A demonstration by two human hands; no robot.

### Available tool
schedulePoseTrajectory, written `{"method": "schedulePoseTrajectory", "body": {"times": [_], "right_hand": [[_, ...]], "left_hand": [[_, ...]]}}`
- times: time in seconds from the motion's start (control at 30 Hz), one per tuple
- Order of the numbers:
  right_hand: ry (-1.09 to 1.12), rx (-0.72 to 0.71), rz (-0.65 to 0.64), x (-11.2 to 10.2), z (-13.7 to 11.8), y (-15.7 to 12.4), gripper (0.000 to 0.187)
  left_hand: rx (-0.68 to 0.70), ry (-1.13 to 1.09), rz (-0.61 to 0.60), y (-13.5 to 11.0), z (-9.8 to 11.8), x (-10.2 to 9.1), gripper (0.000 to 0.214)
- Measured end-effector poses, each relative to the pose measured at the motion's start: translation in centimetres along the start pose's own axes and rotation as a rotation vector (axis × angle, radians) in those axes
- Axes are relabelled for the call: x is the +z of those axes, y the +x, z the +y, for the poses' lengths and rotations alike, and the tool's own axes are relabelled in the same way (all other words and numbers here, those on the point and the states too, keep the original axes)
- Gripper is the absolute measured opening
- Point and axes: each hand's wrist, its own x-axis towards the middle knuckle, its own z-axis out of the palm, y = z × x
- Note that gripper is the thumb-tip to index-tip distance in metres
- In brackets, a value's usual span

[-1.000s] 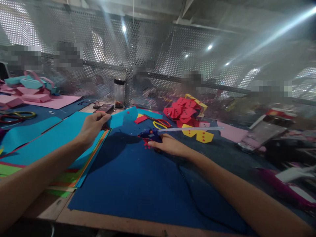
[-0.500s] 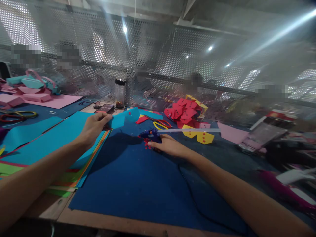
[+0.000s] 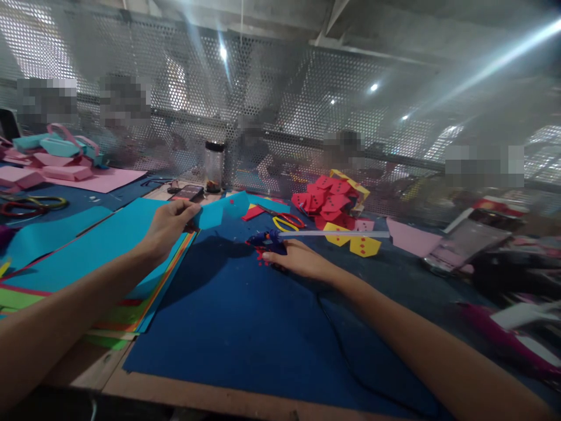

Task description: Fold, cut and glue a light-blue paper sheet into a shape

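Observation:
My left hand (image 3: 165,227) pinches the near end of a folded light-blue paper piece (image 3: 221,210) and holds it just above the dark blue sheet (image 3: 245,327). My right hand (image 3: 294,257) rests on that sheet and grips a blue glue gun (image 3: 267,240), whose white glue stick (image 3: 337,234) points right. Tiny red paper bits (image 3: 263,256) lie by the gun's nozzle. A black cord (image 3: 337,339) trails from the gun toward me.
A stack of coloured sheets (image 3: 87,257), turquoise on top, lies at left. Yellow-handled scissors (image 3: 284,221), a heap of red folded pieces (image 3: 328,197), yellow pieces (image 3: 362,244), a phone (image 3: 187,192) and a jar (image 3: 213,166) stand behind. Pink boxes (image 3: 52,166) far left; mesh screen behind.

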Motion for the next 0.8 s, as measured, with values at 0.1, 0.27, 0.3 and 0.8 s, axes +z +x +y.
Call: {"method": "schedulePoseTrajectory", "body": {"times": [0.1, 0.27, 0.3, 0.8], "right_hand": [[0.029, -0.003, 0.022, 0.0, 0.0, -0.2, 0.037], [0.050, 0.063, 0.062, -0.1, 0.1, -0.9, 0.042], [0.059, 0.063, 0.071, -0.2, 0.1, -1.1, 0.043], [0.331, -0.074, 0.267, -0.4, 0.0, -6.5, 0.033]], "left_hand": [[-0.003, 0.003, 0.003, 0.1, -0.1, 0.0, 0.025], [-0.007, -0.012, 0.000, 0.2, -0.3, 0.1, 0.026], [-0.007, -0.013, -0.003, 0.2, -0.3, 0.1, 0.026], [-0.012, 0.043, -0.099, -0.8, 0.2, 0.5, 0.036]]}}
